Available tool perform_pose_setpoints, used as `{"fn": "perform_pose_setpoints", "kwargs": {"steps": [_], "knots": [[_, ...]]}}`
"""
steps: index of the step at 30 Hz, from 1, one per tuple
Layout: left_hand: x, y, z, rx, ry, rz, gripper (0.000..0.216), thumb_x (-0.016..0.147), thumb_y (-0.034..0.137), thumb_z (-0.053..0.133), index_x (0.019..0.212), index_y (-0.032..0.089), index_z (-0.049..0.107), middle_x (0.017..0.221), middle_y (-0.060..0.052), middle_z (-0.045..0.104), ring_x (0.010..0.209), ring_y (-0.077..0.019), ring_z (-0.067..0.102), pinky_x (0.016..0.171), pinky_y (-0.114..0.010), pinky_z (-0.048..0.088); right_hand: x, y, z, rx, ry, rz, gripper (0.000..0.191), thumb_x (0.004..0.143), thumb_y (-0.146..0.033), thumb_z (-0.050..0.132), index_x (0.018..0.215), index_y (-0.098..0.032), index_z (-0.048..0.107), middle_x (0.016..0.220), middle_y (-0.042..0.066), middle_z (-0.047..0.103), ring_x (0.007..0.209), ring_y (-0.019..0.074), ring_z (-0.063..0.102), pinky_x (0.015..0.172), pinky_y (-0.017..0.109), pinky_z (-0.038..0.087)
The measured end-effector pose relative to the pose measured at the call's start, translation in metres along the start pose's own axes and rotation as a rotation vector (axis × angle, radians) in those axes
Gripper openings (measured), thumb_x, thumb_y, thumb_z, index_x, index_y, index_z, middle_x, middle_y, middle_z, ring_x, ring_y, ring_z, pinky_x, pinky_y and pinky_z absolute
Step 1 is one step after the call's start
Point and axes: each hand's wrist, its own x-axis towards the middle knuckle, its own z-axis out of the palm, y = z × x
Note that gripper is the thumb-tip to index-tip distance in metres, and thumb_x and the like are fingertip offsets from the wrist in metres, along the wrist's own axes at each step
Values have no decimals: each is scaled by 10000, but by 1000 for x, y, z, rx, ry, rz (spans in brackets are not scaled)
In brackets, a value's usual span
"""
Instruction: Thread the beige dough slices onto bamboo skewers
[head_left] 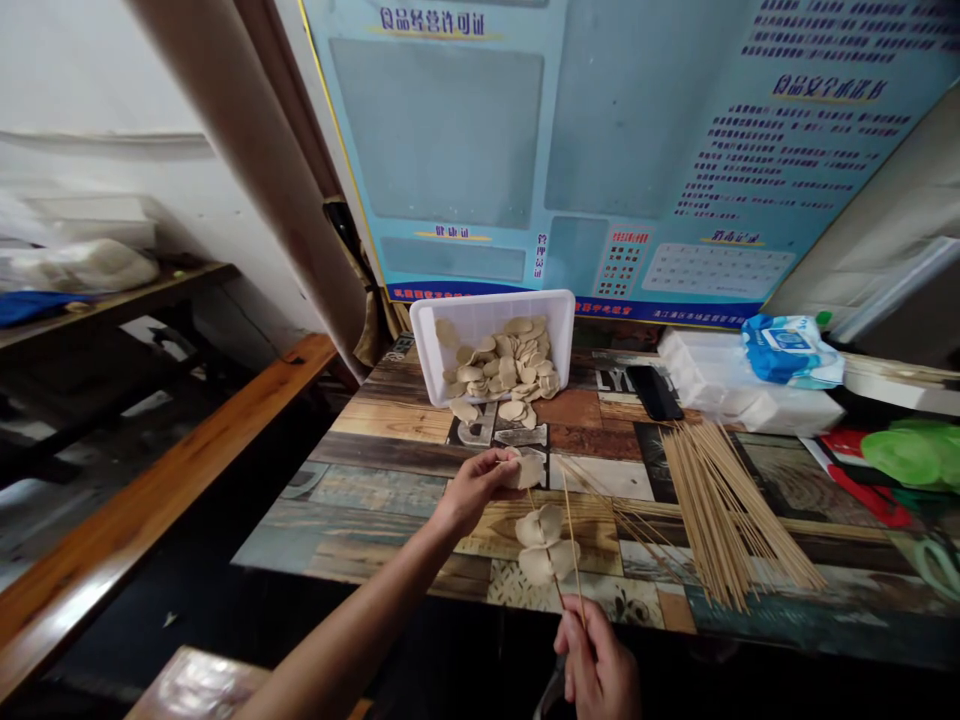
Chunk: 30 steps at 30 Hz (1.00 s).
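My left hand (472, 488) pinches a thin beige round slice (529, 472) at the top end of a bamboo skewer. Several like slices (549, 562) are threaded lower on that skewer, spreading to both sides of it. At the bottom, my right hand (598, 662) is closed around the skewer's lower end. It also grips a second, bare skewer (571, 530), which points upward beside the loaded one. Whether the skewer's tip has pierced the slice in my left fingers is hard to see.
A white plastic tub (491, 300) tilts toward me, with beige slices (517, 365) inside and a few spilled in front. On the right lie a bundle of skewers (712, 520), a black phone (654, 392), clear plastic boxes (701, 370) and a blue-white packet (791, 350).
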Motion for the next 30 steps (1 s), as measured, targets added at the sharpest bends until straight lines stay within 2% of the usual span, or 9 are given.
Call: {"fn": "perform_pose_setpoints", "kwargs": {"steps": [7,11,16,23,30], "knots": [[-5,-1,9,-29,3,43,384,613,429,813,791,145,626,759,5,632,689,-117,590,698,-295,553,0,1,-2,-1,9,0,389,902,-522,436,932,-184,628,597,-45,516,344,45,384,352,166,318],[-10,-2,14,50,-47,102,362,663,442,782,821,144,648,790,-11,657,726,-121,601,742,-279,526,1,3,-2,-6,24,-13,379,901,-515,443,931,-187,630,588,-45,524,340,43,384,351,163,318],[-14,-4,19,134,-68,156,393,651,477,780,798,131,667,758,-20,655,725,-129,595,745,-277,503,2,8,-2,-23,38,-28,393,904,-518,434,933,-180,633,585,-44,528,328,43,390,342,166,319],[-14,-1,21,6,-16,79,417,558,389,854,821,129,663,762,-15,670,686,-138,623,681,-281,534,3,9,-2,-13,35,-45,384,903,-508,448,925,-180,647,580,-36,546,317,43,399,329,162,326],[-13,0,13,-105,-109,-109,428,525,335,881,826,126,661,739,-20,692,643,-154,664,662,-287,544,1,12,-5,6,60,-78,393,882,-535,481,921,-190,665,575,-33,558,336,44,386,356,167,343]]}}
